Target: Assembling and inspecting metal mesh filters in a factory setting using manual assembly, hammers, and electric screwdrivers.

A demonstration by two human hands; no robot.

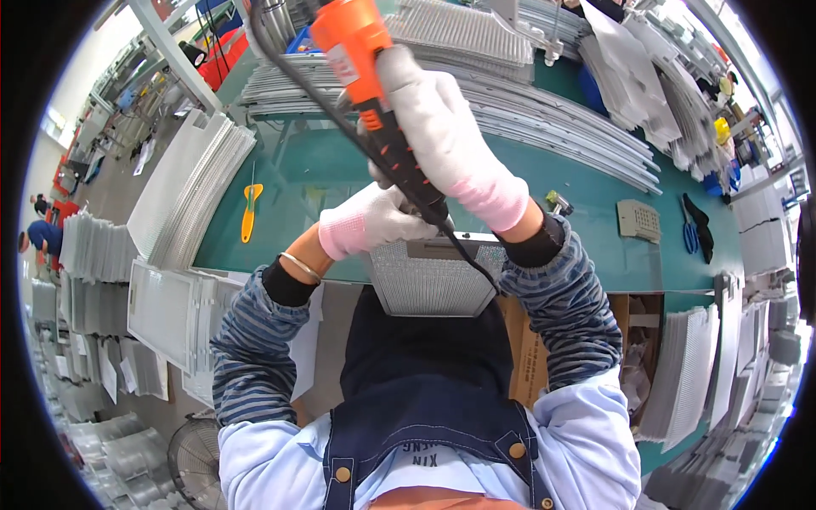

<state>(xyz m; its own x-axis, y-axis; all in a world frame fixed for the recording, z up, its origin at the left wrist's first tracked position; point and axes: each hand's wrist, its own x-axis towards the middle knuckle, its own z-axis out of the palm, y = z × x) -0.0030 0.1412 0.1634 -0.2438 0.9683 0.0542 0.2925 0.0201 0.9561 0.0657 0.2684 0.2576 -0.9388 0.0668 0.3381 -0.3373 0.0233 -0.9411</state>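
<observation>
My right hand [438, 127], in a white glove with a pink cuff, wraps round an orange and black corded power tool [348, 47] that looks like an electric drill. It is raised over the bench, its orange body pointing away from me, and its working tip is out of sight. Below it, my left hand [374, 219], gloved alike, is closed at the top edge of a grey metal mesh filter panel [438, 280]; the tool partly hides its fingertips. The panel tilts against the bench's near edge above my lap. A black cord [319, 98] runs beside the tool.
On the green bench [297, 183] lie a yellow-handled screwdriver [249, 212], a beige calculator-like device [638, 221] and blue scissors [690, 229]. Stacked mesh panels [191, 187] stand left. Long metal strips [544, 123] cross the far side. A fan [200, 459] stands at lower left.
</observation>
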